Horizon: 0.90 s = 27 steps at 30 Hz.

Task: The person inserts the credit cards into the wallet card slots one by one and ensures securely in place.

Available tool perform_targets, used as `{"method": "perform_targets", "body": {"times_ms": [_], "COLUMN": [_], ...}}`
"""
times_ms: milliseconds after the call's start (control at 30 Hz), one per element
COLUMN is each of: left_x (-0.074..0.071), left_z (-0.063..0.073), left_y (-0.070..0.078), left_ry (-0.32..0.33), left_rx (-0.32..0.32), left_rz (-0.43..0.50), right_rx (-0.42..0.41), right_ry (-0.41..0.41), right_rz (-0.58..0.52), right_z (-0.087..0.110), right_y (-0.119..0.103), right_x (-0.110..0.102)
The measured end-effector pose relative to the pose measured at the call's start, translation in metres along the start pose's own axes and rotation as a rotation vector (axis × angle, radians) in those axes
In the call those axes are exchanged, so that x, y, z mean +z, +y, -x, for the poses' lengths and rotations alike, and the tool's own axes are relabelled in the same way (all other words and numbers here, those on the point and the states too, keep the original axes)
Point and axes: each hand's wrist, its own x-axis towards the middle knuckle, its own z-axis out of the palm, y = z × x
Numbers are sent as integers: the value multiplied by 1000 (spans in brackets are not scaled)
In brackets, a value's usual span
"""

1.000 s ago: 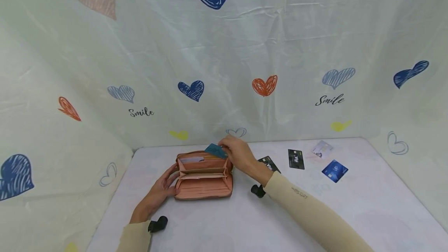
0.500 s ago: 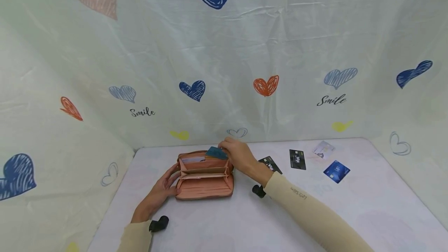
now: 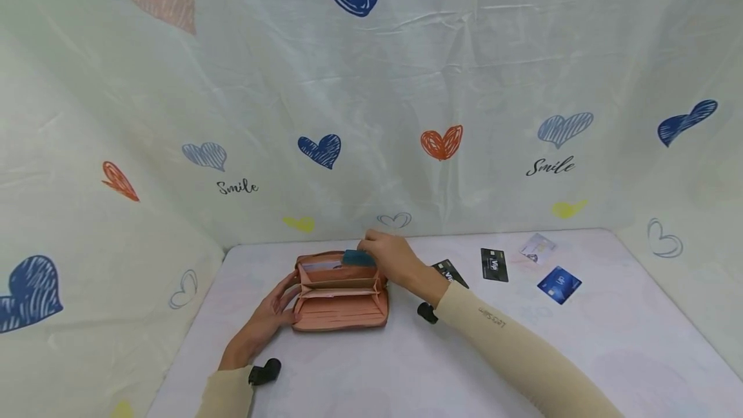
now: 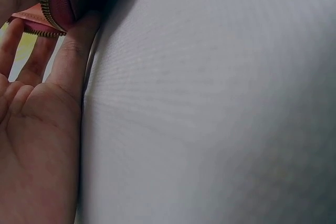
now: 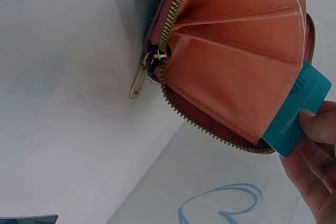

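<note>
Here the right hand (image 3: 395, 259) pinches the teal card (image 5: 298, 107) at the wallet's (image 3: 339, 320) far edge – long side roughly along it – while the left hand (image 3: 267, 313) grips the wallet's left end.

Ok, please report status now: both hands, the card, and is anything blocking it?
Right hand pinching teal card, partly inside open wallet. Left hand holding wallet's left side. No obstacle visible at the card.
</note>
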Motion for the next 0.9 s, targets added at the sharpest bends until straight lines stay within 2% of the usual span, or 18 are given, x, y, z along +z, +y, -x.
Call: {"method": "perform_targets", "body": {"times_ms": [367, 500, 900], "left_x": [2, 2, 1], "left_z": [0, 0, 0], "left_y": [0, -1, -1], "left_ry": [-3, -11, 12], "left_rx": [5, 19, -9], "left_rz": [-18, -17, -12], "right_rx": [-60, -53, -30], "right_ry": [-72, -98, -203], "right_rz": [181, 201, 262], "right_z": [-7, -10, -15], "right_y": [-8, -12, -14], "right_x": [-3, -6, -4]}}
